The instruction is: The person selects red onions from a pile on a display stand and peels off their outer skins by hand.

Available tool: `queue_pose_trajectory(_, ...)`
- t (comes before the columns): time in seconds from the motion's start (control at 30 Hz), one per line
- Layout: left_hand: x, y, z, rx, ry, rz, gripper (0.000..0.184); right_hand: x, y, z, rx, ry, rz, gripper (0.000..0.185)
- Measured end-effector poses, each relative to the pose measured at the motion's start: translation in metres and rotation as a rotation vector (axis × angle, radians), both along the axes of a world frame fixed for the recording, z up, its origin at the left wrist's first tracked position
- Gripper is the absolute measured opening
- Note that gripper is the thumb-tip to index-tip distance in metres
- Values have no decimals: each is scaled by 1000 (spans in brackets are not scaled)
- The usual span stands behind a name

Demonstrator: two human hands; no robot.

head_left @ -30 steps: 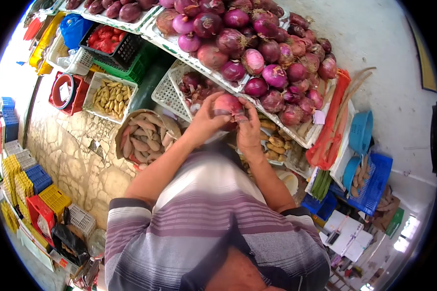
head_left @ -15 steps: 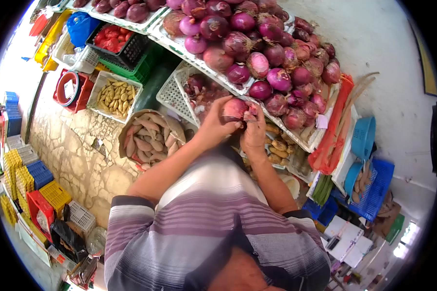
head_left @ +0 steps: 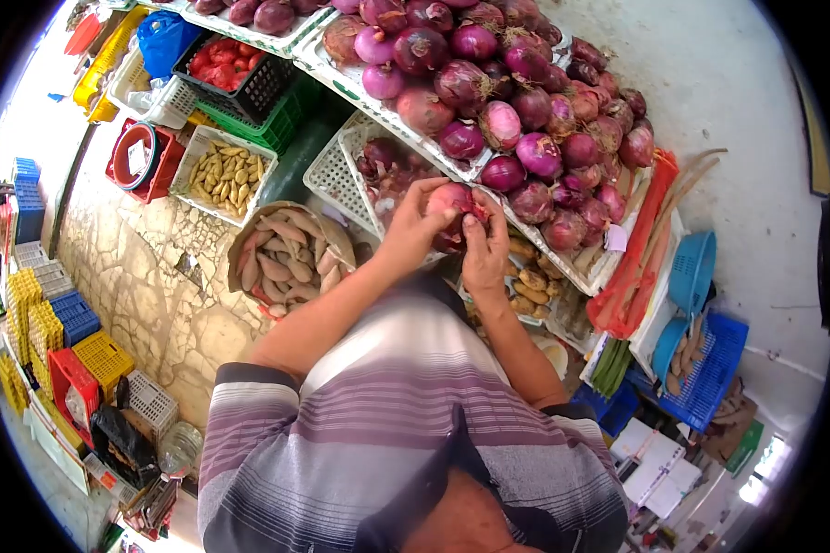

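While a huge onion pile [head_left: 539,153] hogs the upper middle of the frame, left hand [head_left: 417,226] and right hand [head_left: 485,251] both grip one reddish onion [head_left: 450,197] dead center.

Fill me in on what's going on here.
A person is handling a red onion, held up with both hands. The left hand grips one side of it, while the thumb and fingers of the right hand are on the other. Just beyond the hands, a large pile of onions sits in a white tray. Off to the left, on the floor, stands a brown container of what look like sweet potatoes.
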State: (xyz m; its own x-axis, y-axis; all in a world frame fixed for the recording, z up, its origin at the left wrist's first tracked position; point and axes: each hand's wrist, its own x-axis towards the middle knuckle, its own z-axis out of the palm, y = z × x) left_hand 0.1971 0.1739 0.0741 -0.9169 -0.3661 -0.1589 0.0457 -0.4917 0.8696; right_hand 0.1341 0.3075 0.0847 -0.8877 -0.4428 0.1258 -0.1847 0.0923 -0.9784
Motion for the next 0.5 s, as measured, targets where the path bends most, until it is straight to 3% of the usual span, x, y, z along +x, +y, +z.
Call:
queue_pose_trajectory(0.17,-5,1,-13,92,3,20,46,0,6,-15,0,-68,23,43)
queue_pose_trajectory(0.27,-7,-8,1,13,-68,-22,40,6,3,-6,-27,-194,-39,42)
queue_pose_trajectory(0.5,-9,-5,-6,-399,-44,106,26,-3,14,-14,73,-138,-112,39)
